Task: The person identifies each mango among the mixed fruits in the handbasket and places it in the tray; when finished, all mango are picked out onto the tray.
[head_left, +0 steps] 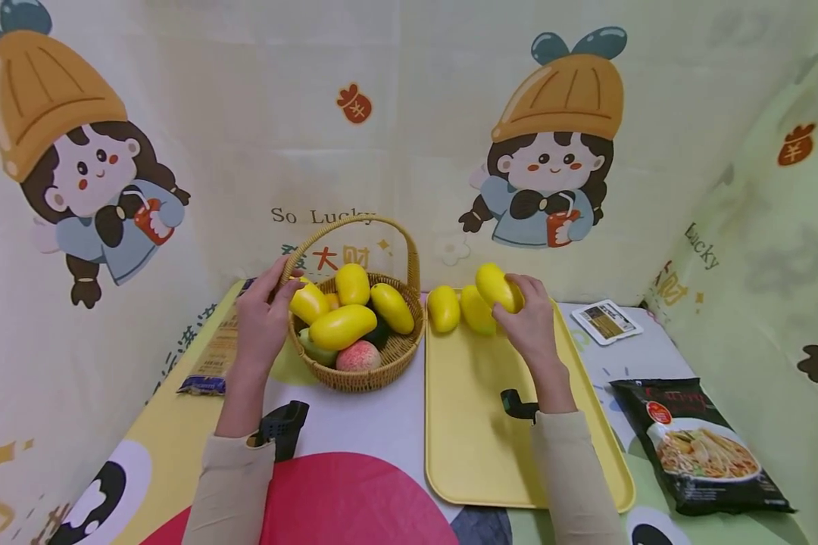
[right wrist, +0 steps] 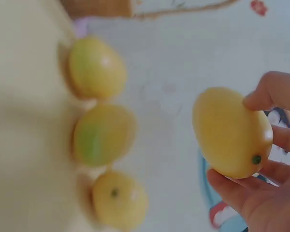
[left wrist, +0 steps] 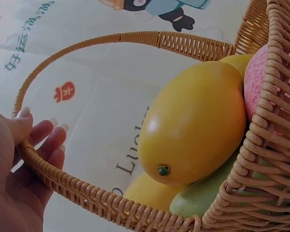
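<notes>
My left hand (head_left: 262, 314) grips the arched handle of a wicker basket (head_left: 361, 378) on its left side; thumb and fingers wrap loosely around the handle (left wrist: 82, 193) in the left wrist view. Inside the basket are several yellow mangoes (head_left: 343, 328), a pink peach (head_left: 359, 356) and a green fruit (left wrist: 203, 195). Over the far part of a yellow tray (head_left: 484, 424), my right hand (head_left: 533, 322) holds a mango (right wrist: 229, 133) between thumb and fingers. Three more mangoes stand in a row on the tray in the right wrist view, the nearest to the basket being this mango (right wrist: 96, 67).
Right of the tray lie a black noodle packet (head_left: 705, 446) and a small white packet (head_left: 607, 322). A brown and blue packet (head_left: 211, 356) lies left of the basket, partly behind my left arm. A printed cloth wall (head_left: 423, 98) rises behind the table.
</notes>
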`<action>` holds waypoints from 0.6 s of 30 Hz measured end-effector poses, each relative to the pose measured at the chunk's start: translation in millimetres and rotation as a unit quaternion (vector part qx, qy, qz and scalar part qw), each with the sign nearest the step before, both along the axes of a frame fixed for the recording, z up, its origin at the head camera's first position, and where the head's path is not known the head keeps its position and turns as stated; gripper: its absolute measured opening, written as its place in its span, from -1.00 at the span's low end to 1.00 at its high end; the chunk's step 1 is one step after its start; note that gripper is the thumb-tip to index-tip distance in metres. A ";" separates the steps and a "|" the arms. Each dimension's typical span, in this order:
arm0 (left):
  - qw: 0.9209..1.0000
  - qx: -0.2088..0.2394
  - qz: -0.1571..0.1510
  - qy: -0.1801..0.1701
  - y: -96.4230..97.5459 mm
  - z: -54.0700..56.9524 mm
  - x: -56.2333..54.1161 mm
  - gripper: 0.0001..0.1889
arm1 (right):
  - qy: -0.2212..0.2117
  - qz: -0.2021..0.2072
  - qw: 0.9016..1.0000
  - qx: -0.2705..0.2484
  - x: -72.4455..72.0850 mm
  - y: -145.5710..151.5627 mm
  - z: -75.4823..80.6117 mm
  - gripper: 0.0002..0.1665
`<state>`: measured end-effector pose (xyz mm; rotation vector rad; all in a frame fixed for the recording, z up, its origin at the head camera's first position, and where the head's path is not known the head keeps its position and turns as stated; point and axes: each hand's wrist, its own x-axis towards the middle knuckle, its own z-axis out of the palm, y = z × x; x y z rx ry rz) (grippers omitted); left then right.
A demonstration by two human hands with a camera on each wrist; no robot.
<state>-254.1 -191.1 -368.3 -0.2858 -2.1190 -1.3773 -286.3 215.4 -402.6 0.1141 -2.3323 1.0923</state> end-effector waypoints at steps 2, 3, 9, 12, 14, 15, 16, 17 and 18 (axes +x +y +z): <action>1.000 0.002 -0.002 0.002 1.6 -0.9 -1.1 -0.53 | -0.001 -0.021 1.000 -0.008 -3.7 13.2 -5.0 -0.41; 1.000 0.004 -0.003 0.005 2.1 -1.5 -2.0 -0.53 | -0.005 -0.030 0.999 -0.010 -5.6 20.2 -7.3 -0.41; 1.000 0.002 -0.004 0.016 -1.3 -6.2 -3.6 -0.53 | -0.043 -0.079 0.996 -0.020 -18.1 56.2 -18.6 -0.40; 1.000 0.001 0.002 0.019 -1.7 -8.0 -4.6 -0.53 | -0.070 -0.096 0.993 -0.018 -20.8 71.9 -22.1 -0.38; 1.000 0.002 0.005 0.023 -1.7 -8.2 -5.4 -0.53 | -0.087 -0.102 0.991 -0.007 -23.6 81.8 -24.2 -0.37; 1.000 0.005 0.005 0.024 -1.2 -7.8 -5.7 -0.53 | -0.099 -0.102 0.990 0.001 -24.9 86.3 -24.4 -0.36; 1.000 0.008 0.004 0.026 -0.7 -7.3 -6.3 -0.54 | -0.109 -0.100 0.989 0.009 -26.5 91.0 -24.9 -0.36; 1.000 0.011 0.002 0.027 0.0 -6.7 -6.8 -0.54 | -0.118 -0.100 0.988 0.019 -28.4 95.4 -25.5 -0.35; 1.000 0.013 0.000 0.028 0.6 -6.2 -7.5 -0.54 | -0.124 -0.100 0.987 0.030 -30.5 99.2 -26.5 -0.35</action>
